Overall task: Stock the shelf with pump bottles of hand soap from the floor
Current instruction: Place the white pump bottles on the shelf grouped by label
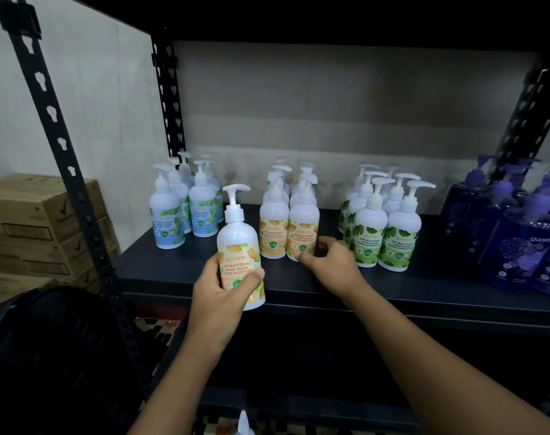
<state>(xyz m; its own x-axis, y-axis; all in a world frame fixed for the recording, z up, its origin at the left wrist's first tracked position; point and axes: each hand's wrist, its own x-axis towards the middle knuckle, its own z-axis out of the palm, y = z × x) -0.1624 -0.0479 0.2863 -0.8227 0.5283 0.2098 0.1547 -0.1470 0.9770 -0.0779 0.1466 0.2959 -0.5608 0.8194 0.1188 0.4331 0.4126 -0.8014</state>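
My left hand (219, 295) grips a white pump bottle with an orange label (240, 246), held upright just above the front edge of the dark shelf (179, 271). My right hand (328, 262) rests on the shelf with its fingers touching the base of the front right orange-label bottle (303, 229). That bottle heads a group of several orange-label bottles (274, 224) standing in two rows at the shelf's middle. Another pump top (245, 423) shows at the bottom edge, below the shelf.
Blue-label bottles (168, 219) stand at the shelf's left, green-label bottles (389, 233) right of centre, purple bottles (518, 243) at far right. Black slotted uprights (52, 120) frame the shelf. Stacked cardboard boxes (44, 221) sit at left.
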